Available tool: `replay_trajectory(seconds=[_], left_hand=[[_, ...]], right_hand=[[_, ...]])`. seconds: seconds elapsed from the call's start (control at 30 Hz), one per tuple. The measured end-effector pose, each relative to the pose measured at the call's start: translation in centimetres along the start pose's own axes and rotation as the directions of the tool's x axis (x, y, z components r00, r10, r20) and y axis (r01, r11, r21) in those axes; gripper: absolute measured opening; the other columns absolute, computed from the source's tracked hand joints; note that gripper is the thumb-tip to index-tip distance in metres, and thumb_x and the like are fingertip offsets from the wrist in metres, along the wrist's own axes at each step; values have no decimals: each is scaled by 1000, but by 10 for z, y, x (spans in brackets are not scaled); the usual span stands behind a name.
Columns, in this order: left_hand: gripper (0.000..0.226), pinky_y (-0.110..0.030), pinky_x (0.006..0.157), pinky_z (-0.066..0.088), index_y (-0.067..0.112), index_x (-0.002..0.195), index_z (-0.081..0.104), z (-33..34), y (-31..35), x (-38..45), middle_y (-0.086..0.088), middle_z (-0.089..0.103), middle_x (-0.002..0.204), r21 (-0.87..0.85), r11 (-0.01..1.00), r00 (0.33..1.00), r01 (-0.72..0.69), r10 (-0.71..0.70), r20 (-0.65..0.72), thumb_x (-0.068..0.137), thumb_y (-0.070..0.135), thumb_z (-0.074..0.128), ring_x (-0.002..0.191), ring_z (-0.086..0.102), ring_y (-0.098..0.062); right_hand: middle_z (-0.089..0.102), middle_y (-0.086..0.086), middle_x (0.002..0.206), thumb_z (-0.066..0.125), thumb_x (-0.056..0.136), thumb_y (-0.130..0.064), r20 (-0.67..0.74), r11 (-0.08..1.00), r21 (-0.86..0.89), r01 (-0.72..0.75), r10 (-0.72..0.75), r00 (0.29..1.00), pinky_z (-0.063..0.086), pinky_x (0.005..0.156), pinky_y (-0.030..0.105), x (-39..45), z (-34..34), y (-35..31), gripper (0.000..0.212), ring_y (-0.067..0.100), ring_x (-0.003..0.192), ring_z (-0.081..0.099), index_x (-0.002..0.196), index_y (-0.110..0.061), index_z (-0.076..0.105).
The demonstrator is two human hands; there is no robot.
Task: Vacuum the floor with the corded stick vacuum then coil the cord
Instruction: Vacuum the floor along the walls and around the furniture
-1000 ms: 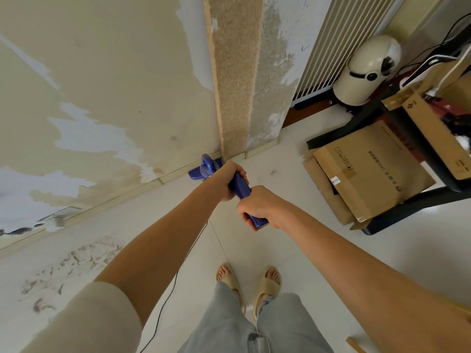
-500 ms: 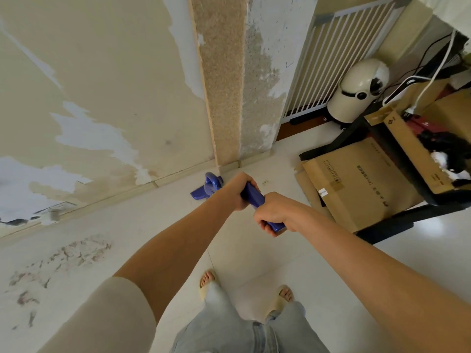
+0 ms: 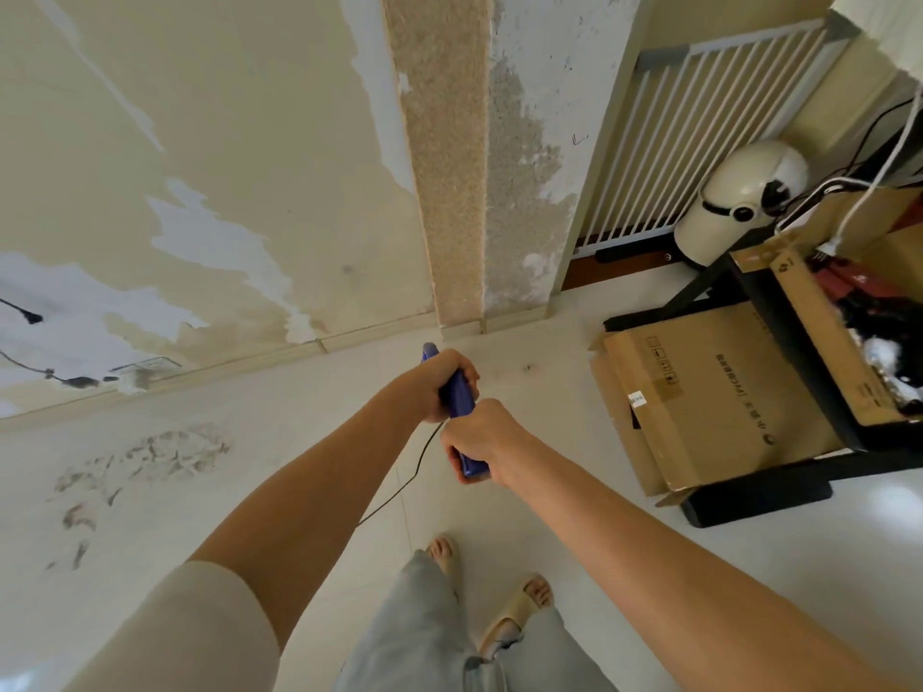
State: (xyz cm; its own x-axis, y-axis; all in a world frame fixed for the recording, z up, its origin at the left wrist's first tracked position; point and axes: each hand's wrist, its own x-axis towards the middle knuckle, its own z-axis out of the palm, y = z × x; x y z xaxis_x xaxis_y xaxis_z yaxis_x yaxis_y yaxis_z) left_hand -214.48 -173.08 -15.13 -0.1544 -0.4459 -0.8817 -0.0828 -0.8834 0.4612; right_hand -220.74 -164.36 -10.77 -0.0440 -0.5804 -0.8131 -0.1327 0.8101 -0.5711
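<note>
Blue vacuum handle (image 3: 460, 402): both hands wrapped round it, left hand (image 3: 439, 387) further out, right hand (image 3: 482, 442) at the near end; the vacuum's head is hidden past the left hand
Cord (image 3: 404, 484): thin black line trailing down-left across the floor (image 3: 309, 392)
Edges: peeling wall (image 3: 200, 167) and skirting just ahead, rough pillar (image 3: 444, 167) at the corner
Open room: bare tile to the left, some on the right near side
In the way: flat cardboard box (image 3: 709, 392) and black stand (image 3: 779, 472) on the right, white helmet (image 3: 739, 202) and slatted gate (image 3: 699, 142) behind

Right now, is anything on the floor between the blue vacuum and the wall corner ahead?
Nothing visible blocks the pale floor there. The flattened brown cardboard box lies off to the right of the blue vacuum handle.
</note>
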Motion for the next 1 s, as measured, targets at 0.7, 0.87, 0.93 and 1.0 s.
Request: replay_trajectory(seconds=[0.7, 0.87, 0.93, 1.0], left_hand=[[22, -23, 51, 41, 10, 68, 45, -23, 11, 21, -1, 45, 45, -79, 996, 998, 47, -44, 41, 86, -2, 46, 51, 42, -14], [27, -23, 54, 41, 11, 63, 44, -9, 10, 16, -2, 45, 44, -72, 995, 993, 71, -64, 104, 86, -4, 47, 51, 42, -14], [28, -24, 55, 42, 11, 62, 43, 0, 10, 12, -2, 45, 43, -64, 995, 989, 76, -67, 131, 86, -4, 47, 52, 42, -14], [28, -24, 55, 41, 10, 63, 43, 6, 6, 9, -3, 45, 42, -64, 995, 986, 82, -72, 148, 86, -5, 47, 52, 42, -14]], right_hand=[[49, 7, 61, 47, 82, 7, 10, 998, -30, -52, 52, 999, 42, 39, 18, 21, 15, -11, 18, 11, 39, 44, 96, -3, 51], [51, 6, 61, 49, 82, 4, -42, 999, -39, -33, 31, 999, 42, 41, 22, 13, 1, -5, 16, 12, 45, 46, 96, -4, 51], [51, 6, 61, 49, 81, 4, -49, 999, -28, -29, 28, 998, 41, 39, 19, 4, -7, -4, 17, 12, 43, 45, 96, -3, 51], [51, 6, 62, 50, 82, 4, -49, 999, -18, -30, 29, 998, 41, 38, 17, -7, -14, -2, 19, 11, 43, 45, 98, -3, 52]])
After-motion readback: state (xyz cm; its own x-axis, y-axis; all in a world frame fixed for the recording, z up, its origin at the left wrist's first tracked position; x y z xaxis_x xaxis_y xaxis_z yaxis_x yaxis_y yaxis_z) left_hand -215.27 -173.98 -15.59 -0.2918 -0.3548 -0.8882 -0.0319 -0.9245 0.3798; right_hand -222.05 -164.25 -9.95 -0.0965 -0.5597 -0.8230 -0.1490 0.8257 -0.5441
